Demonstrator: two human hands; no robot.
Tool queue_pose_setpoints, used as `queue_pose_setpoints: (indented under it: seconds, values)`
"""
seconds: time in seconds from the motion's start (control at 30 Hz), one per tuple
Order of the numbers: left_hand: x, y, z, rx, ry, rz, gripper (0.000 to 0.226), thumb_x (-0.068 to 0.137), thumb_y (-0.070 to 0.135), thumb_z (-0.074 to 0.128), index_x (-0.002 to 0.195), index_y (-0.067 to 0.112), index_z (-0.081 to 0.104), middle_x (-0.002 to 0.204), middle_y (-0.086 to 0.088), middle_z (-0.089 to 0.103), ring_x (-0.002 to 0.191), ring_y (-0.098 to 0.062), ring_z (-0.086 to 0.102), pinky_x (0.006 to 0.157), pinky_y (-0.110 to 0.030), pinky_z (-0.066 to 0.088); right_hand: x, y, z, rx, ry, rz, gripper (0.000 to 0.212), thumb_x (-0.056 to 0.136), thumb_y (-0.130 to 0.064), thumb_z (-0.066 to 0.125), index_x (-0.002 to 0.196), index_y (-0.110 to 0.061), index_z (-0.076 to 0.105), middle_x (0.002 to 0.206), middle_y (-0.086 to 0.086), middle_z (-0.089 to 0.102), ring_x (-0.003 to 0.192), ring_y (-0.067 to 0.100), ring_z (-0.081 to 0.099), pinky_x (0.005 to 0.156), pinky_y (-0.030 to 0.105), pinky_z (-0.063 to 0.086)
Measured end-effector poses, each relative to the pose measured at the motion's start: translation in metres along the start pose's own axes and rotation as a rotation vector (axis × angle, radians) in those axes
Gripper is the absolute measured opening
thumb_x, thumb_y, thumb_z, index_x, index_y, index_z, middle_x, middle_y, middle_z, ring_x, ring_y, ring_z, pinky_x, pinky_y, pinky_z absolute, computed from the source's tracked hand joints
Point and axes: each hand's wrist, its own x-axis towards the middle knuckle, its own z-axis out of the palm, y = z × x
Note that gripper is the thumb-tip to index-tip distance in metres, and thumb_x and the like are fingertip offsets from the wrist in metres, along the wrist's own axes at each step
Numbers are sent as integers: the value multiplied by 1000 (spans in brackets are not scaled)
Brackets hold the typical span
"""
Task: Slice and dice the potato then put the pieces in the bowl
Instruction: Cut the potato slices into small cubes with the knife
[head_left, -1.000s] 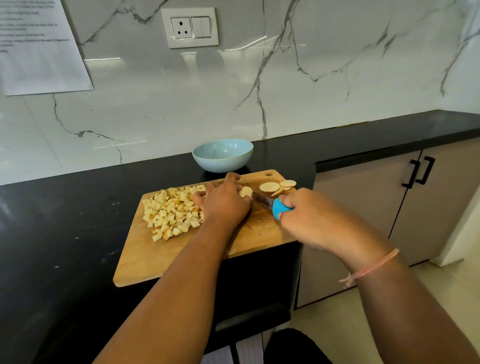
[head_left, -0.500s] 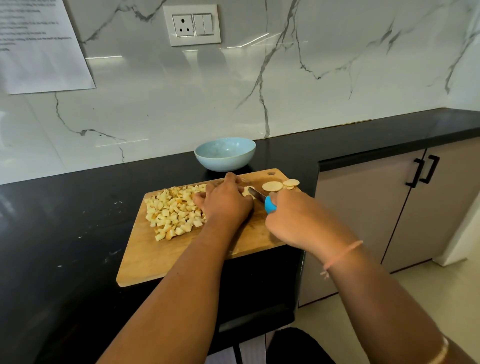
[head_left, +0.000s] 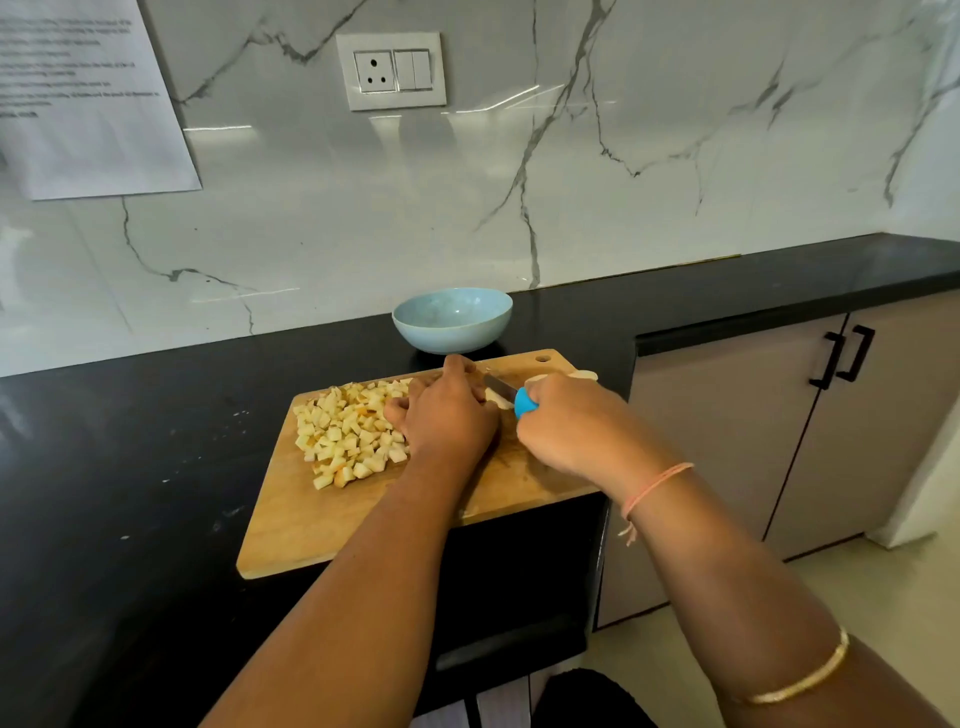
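On the black counter (head_left: 130, 467) lies a board (head_left: 311, 525), potato cubes (head_left: 348, 431) heaped at its 10 o'clock. Just right, the left hand (head_left: 447, 415) curls its fingers over a mostly hidden potato piece (head_left: 495, 399). The right hand (head_left: 576, 431) has its fingers wrapped round the knife (head_left: 524, 404), blade at that piece. The bowl (head_left: 452, 332) stands at 12 o'clock beyond the board, and potato slices (head_left: 584, 375) lie at 2 o'clock.
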Motion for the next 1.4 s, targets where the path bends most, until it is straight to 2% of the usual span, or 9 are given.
queue_pose_setpoints:
  seconds: [0.3, 0.4, 0.5, 0.63, 0.77, 0.9, 1.1, 1.27, 1.4]
  values:
    - [-2, 4, 0, 136, 16, 27, 39, 86, 30, 53, 124, 28, 45, 112, 1, 64, 124, -23, 41, 101, -46, 23, -11, 6, 7, -44, -29, -7, 39, 94, -21, 44, 133, -18, 48, 88, -4, 46, 90, 17, 50, 89, 36, 49]
    - [-2, 3, 1, 119, 20, 24, 38, 87, 31, 54, 124, 28, 45, 110, 4, 66, 125, -22, 41, 99, -45, 23, -22, 12, 3, -19, -39, 9, 41, 94, -18, 44, 135, -18, 46, 94, -2, 49, 89, 15, 48, 91, 34, 47]
    - [-2, 3, 1, 93, 26, 21, 37, 88, 28, 54, 124, 29, 46, 109, 7, 66, 125, -21, 41, 99, -45, 22, -31, 19, -1, 15, -56, 7, 41, 95, -19, 45, 136, -19, 44, 82, -9, 41, 80, 11, 45, 88, 31, 47]
    - [-4, 3, 0, 88, 30, 39, 39, 87, 27, 55, 124, 29, 46, 109, 6, 65, 124, -21, 41, 102, -46, 21, -35, 24, -12, 10, -73, 21, 40, 93, -20, 47, 132, -17, 49, 103, 0, 56, 94, 16, 54, 92, 35, 49]
    - [-7, 9, 0, 201, 0, 70, 51, 85, 46, 54, 130, 26, 41, 118, 1, 63, 129, -25, 38, 106, -50, 21, -27, 31, -17, 52, 3, 66, 35, 91, -17, 47, 125, -16, 54, 99, 4, 57, 90, 19, 55, 82, 34, 48]
    - [-10, 19, 3, 264, -12, 99, 63, 85, 62, 45, 135, 23, 38, 121, -2, 62, 130, -28, 37, 108, -53, 18, -17, 33, -9, 72, -25, 88, 35, 90, -15, 48, 125, -13, 55, 97, 5, 57, 89, 19, 56, 88, 36, 51]
    - [-10, 18, 0, 193, -34, 62, 57, 85, 49, 55, 133, 25, 37, 119, 1, 62, 131, -25, 36, 102, -48, 21, -11, 39, 0, 208, -48, 84, 32, 92, -15, 47, 123, -14, 53, 85, 7, 53, 67, 17, 49, 60, 31, 40]
    - [-4, 13, -5, 99, -95, 30, 57, 83, 35, 61, 134, 27, 36, 122, 3, 60, 133, -23, 35, 104, -48, 21, -14, 38, 3, 239, -59, 64, 23, 92, -17, 48, 113, -15, 54, 80, 5, 51, 71, 19, 51, 61, 31, 41]
    - [0, 10, -7, 69, -189, 35, 59, 84, 31, 60, 137, 29, 34, 131, 3, 55, 137, -24, 29, 111, -52, 15, -17, 35, 7, 255, -77, 27, 28, 93, -19, 48, 122, -17, 51, 83, 2, 50, 70, 14, 48, 59, 26, 38]
